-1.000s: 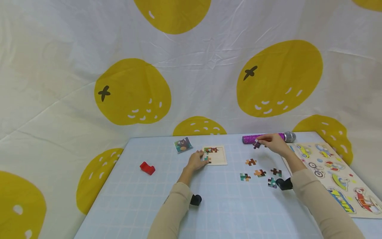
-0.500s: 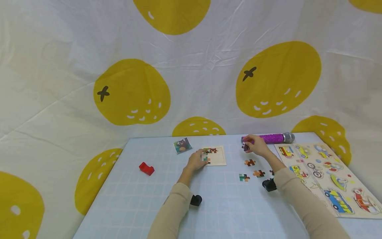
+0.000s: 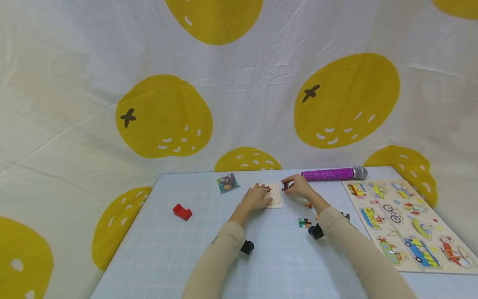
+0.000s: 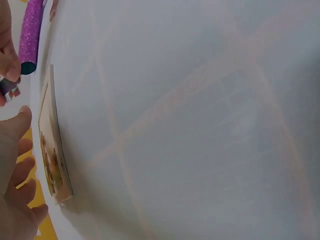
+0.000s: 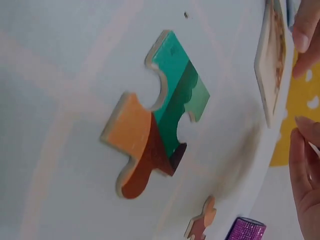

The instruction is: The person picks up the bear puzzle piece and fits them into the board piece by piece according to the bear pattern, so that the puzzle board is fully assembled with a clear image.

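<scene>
In the head view my left hand (image 3: pixel 256 197) hovers over the small wooden puzzle tray (image 3: pixel 276 198), its fingers apart and holding nothing. It covers the left part of the tray, where joined pieces lie. My right hand (image 3: pixel 300 187) pinches a dark jigsaw piece (image 3: pixel 285 186) just right of the tray. The left wrist view also shows this piece (image 4: pixel 9 89) between the right fingertips, near my left thumb. A green and orange jigsaw piece (image 5: pixel 159 112) lies on the table under the right wrist. Another brown jigsaw piece (image 5: pixel 201 220) sits farther off, close to the purple microphone (image 5: pixel 247 230).
A picture card (image 3: pixel 227 182) lies at the back, left of the tray. Farther left is a red block (image 3: pixel 182 211). The right side of the table holds a board of vehicle pictures (image 3: pixel 405 224). My right forearm partly hides several loose pieces.
My right hand has moved left with its jigsaw piece, from in front of the microphone to beside the tray. My left hand has shifted right over the tray and let go of its edge.
</scene>
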The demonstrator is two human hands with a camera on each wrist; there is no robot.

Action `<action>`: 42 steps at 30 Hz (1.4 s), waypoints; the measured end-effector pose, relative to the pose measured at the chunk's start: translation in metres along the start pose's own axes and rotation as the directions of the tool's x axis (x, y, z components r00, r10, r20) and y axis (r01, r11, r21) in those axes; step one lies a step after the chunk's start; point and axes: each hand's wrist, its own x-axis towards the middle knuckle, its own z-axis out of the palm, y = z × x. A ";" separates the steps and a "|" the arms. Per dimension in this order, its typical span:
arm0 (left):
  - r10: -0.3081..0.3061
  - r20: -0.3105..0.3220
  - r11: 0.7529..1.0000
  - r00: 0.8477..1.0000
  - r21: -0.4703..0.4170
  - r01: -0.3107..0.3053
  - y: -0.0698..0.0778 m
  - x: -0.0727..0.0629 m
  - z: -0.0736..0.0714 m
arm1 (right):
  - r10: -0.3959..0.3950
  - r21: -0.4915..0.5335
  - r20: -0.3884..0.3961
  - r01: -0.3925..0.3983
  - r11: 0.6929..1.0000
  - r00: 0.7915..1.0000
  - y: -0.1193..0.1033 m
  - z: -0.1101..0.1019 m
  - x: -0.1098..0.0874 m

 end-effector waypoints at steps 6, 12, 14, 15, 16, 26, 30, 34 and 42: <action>-0.040 0.101 0.992 0.994 0.125 0.027 0.003 0.004 -0.002 | -0.005 0.010 -0.004 0.005 1.000 1.000 -0.002 0.015 0.008; -0.046 0.124 0.996 0.991 0.087 0.035 0.001 0.003 -0.002 | 0.008 0.032 -0.047 -0.007 0.999 0.999 0.003 0.028 0.016; -0.049 0.119 0.996 0.992 0.077 0.040 0.000 0.002 -0.001 | 0.020 0.040 -0.042 -0.019 0.999 0.999 0.004 0.033 0.018; -0.050 0.115 0.996 0.992 0.074 0.042 0.000 0.002 0.000 | 0.025 0.045 -0.038 -0.024 0.999 0.999 0.005 0.035 0.018; -0.050 0.111 0.996 0.993 0.074 0.042 0.000 0.002 0.001 | 0.021 0.044 -0.034 -0.020 0.999 0.999 0.005 0.036 0.019; -0.048 0.090 0.996 0.995 0.077 0.041 -0.002 0.001 0.004 | 0.050 0.051 -0.056 -0.047 0.998 0.997 -0.002 0.044 0.022; -0.045 0.093 0.997 0.995 0.069 0.038 -0.004 0.002 0.004 | 0.035 -0.021 -0.041 -0.036 0.999 0.999 -0.004 0.046 0.024; -0.047 0.102 0.997 0.994 0.063 0.040 -0.004 0.001 0.003 | 0.009 -0.157 -0.014 -0.011 0.988 1.000 -0.002 0.048 0.027; -0.057 0.096 0.996 0.994 0.067 0.050 -0.002 -0.001 0.003 | -0.017 -0.250 0.012 0.020 0.968 1.000 -0.002 0.051 0.027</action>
